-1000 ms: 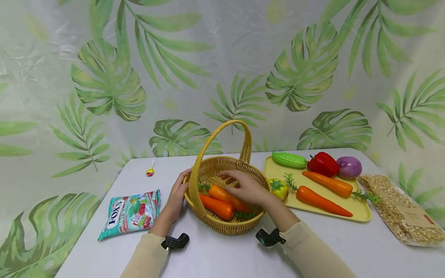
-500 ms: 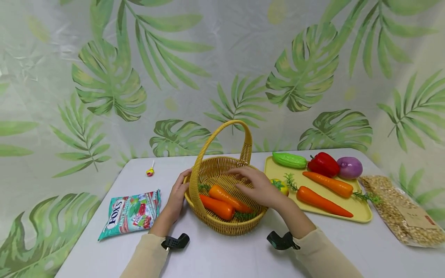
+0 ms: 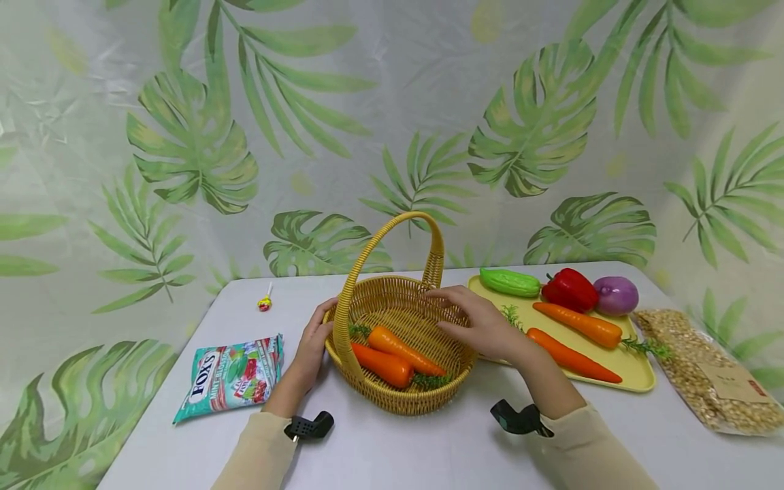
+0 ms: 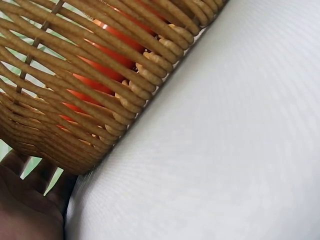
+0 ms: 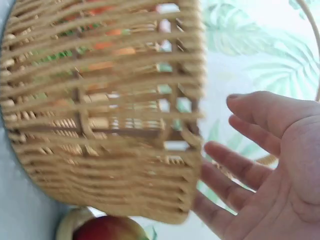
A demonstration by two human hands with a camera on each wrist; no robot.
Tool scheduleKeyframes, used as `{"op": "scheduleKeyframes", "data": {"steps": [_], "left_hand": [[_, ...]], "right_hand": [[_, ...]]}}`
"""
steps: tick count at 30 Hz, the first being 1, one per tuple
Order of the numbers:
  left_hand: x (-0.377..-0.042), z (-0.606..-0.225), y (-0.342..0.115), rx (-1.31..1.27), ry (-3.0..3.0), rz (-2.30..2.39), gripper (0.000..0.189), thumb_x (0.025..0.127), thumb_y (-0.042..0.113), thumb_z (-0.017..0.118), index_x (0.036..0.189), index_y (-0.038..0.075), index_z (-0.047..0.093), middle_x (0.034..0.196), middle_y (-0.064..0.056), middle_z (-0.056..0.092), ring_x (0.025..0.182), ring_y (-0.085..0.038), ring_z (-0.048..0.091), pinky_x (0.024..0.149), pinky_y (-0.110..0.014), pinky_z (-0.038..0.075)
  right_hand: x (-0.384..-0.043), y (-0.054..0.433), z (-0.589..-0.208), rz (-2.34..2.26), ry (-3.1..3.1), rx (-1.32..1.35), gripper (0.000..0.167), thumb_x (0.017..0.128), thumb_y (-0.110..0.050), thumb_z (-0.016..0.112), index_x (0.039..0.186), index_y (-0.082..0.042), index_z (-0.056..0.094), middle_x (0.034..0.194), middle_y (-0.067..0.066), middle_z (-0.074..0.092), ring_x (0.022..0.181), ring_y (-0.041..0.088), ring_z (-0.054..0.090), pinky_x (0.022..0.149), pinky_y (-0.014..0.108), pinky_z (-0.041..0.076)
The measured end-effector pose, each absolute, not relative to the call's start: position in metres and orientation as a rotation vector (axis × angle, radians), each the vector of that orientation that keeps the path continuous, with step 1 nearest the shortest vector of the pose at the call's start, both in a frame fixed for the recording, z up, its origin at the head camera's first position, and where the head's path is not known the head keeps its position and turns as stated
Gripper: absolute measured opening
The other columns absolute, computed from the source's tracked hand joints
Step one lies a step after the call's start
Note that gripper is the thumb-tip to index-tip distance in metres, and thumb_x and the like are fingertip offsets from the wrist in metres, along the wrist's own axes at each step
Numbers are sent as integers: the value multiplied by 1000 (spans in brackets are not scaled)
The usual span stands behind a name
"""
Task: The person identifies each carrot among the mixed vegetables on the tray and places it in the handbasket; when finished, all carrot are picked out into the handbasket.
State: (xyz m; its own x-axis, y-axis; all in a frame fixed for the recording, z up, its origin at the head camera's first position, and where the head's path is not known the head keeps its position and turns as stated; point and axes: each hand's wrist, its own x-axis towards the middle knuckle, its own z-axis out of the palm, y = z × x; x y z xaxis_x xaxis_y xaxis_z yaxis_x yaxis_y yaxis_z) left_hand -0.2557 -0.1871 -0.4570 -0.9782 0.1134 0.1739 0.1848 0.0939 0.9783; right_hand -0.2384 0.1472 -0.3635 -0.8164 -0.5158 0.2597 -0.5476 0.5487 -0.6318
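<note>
A wicker basket [image 3: 392,401] with a tall handle stands mid-table, two orange toy carrots [image 3: 407,354] lying inside on its left. My left hand [image 3: 311,347] rests against the basket's outer left wall. In the left wrist view, its fingers [image 4: 42,175] extend along the weave, tips hidden behind it. Above the basket's right rim is my right hand [image 3: 480,325], holding nothing, fingers spread and slightly bent. The right wrist view shows that hand [image 5: 270,165] beside the rim, palm visible. A red-and-yellow round fruit or vegetable [image 5: 107,230] lies below the basket in that view.
Right of the basket, a yellow tray [image 3: 640,378] carries two carrots [image 3: 572,354], a green gourd [image 3: 510,282], a red bell pepper [image 3: 569,289] and a purple eggplant [image 3: 615,295]. A grain bag [image 3: 710,371] lies far right. At left are a candy bag [image 3: 233,374] and a lollipop [image 3: 265,303].
My right hand has drawn back rightward from over the carrots in the basket to its right rim, now covering the yellow fruit or vegetable. The left hand and basket have stayed put.
</note>
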Motion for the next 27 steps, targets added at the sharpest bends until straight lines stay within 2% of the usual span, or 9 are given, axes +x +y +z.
{"op": "scheduleKeyframes", "data": {"steps": [8, 14, 17, 20, 27], "left_hand": [[-256, -456, -187, -300, -2284, -2061, 48, 101, 19, 36, 148, 29, 42, 161, 3, 33, 154, -21, 22, 126, -52, 15], [-255, -455, -187, -300, -2284, -2059, 48, 101, 19, 36, 148, 28, 42, 161, 3, 34, 154, -20, 22, 126, -51, 15], [-255, -456, -188, -301, -2281, -2063, 48, 101, 19, 37, 147, 28, 42, 160, 4, 35, 153, -19, 23, 126, -49, 16], [-255, -456, -188, -302, -2278, -2064, 48, 101, 18, 36, 147, 28, 42, 159, 4, 35, 152, -19, 24, 126, -50, 17], [-257, -457, -187, -308, -2274, -2058, 48, 101, 18, 37, 147, 27, 43, 159, 3, 36, 153, -20, 24, 126, -50, 16]], "right_hand": [[-242, 168, -355, 1169, -2781, 941, 61, 94, -22, 68, 150, -17, 43, 150, 12, 47, 133, 39, 50, 104, 59, 47], [-241, 184, -353, 1252, -2875, 847, 69, 93, -28, 69, 154, -26, 36, 160, 9, 34, 141, 40, 41, 108, 63, 40], [-241, 191, -352, 1262, -2908, 837, 71, 94, -28, 69, 155, -25, 33, 162, 10, 29, 142, 41, 39, 108, 66, 38], [-242, 197, -352, 1215, -2923, 862, 72, 94, -26, 69, 156, -22, 32, 163, 14, 28, 141, 44, 39, 107, 68, 38], [-247, 214, -355, 1193, -2974, 831, 77, 92, -28, 70, 157, -24, 29, 163, 15, 27, 141, 46, 38, 105, 65, 43]]}}
